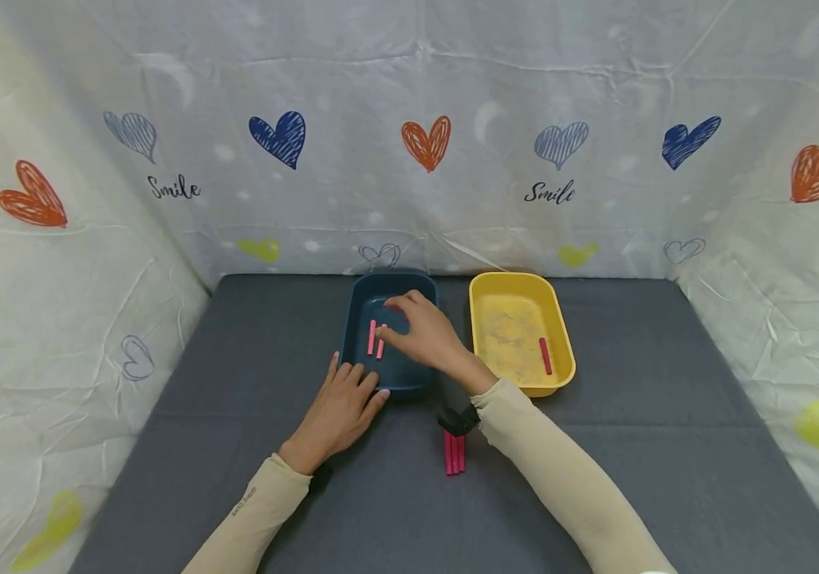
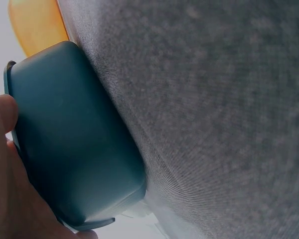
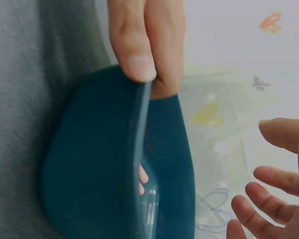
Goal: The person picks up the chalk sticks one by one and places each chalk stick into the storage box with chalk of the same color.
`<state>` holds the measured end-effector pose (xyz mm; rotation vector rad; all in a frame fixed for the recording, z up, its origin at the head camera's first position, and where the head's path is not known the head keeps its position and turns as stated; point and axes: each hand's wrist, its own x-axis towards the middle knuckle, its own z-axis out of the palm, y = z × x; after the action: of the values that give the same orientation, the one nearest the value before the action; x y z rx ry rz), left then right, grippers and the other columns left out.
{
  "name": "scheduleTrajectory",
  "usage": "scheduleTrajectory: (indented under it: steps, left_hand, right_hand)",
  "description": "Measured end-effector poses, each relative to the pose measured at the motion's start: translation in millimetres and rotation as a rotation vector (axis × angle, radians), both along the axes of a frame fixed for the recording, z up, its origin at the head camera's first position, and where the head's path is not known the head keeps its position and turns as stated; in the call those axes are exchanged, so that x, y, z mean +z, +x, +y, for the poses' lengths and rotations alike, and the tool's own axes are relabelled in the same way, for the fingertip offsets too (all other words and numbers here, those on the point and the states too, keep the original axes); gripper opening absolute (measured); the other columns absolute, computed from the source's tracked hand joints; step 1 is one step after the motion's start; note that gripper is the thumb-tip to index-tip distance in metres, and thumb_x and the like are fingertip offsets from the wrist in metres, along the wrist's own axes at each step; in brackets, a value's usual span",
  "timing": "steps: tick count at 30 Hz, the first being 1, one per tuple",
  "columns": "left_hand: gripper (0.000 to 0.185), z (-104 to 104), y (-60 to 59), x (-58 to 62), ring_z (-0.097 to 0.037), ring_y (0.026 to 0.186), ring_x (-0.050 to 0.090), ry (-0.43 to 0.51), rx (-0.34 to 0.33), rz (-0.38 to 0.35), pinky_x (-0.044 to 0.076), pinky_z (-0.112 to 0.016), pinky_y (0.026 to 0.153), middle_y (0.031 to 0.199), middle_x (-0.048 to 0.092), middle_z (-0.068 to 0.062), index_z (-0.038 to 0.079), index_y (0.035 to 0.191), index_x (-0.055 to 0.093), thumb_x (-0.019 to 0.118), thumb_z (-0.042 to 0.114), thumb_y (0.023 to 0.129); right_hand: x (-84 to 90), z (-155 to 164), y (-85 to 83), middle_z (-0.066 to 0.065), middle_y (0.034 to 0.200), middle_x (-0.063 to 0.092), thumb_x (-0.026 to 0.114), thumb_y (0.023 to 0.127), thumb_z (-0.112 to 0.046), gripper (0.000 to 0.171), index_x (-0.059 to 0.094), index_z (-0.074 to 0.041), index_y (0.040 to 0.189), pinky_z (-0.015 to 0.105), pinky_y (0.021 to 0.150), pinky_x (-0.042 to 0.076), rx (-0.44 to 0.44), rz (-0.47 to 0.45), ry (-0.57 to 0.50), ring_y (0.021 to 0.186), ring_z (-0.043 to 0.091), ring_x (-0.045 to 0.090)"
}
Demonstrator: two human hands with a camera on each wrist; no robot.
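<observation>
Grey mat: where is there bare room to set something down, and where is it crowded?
The grey mat lies bare right of the yellow tray and left of the blue tray. The middle is crowded: the left hand rests at the blue tray's near rim, the right hand reaches over it, and pink sticks lie on the mat by the right wrist.

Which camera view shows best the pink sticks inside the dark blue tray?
The head view: two pink sticks lie in plain sight inside the blue tray, beside the right hand. The left wrist view shows only the tray's outer wall, no sticks. The right wrist view shows the tray's rim edge-on, with only a small pinkish bit inside.
</observation>
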<state>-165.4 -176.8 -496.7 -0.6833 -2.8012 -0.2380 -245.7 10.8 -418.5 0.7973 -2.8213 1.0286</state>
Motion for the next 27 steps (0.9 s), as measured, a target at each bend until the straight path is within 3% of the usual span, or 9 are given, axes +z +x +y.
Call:
scheduleTrajectory:
  steps: [13,19,27]
  left_hand:
    - [0.034,0.2,-0.5,-2.0,-0.030,0.102,0.056,-0.023,0.029,-0.003,0.025,-0.064,0.115,0.099,0.061,-0.009,0.011,0.108,0.064,0.054,0.042,0.100]
    - [0.034,-0.3,-0.6,-4.0,-0.029,0.102,0.056,-0.028,0.034,0.000,0.025,-0.064,0.115,0.099,0.061,-0.009,0.011,0.109,0.064,0.053,0.042,0.100]
    - [0.034,-0.4,1.0,-2.5,-0.028,0.101,0.054,-0.031,0.028,0.000,0.025,-0.063,0.116,0.097,0.059,-0.008,0.011,0.109,0.064,0.053,0.042,0.100]
  right_hand:
    - [-14.3,33.1,40.1,0.005,0.120,0.059,0.062,0.096,-0.038,0.040,0.062,-0.012,0.127,0.038,0.092,0.053,0.019,0.065,-0.098,0.106,0.022,0.059]
    - [-15.9,44.4,53.0,0.002,0.118,0.061,0.065,0.094,-0.036,0.037,0.064,-0.015,0.125,0.037,0.093,0.053,-0.018,0.114,-0.123,0.107,0.017,0.058]
    - [-16.5,64.0,67.6,0.002,0.116,0.060,0.065,0.093,-0.035,0.035,0.065,-0.014,0.121,0.040,0.094,0.053,-0.052,0.099,-0.169,0.106,0.018,0.059]
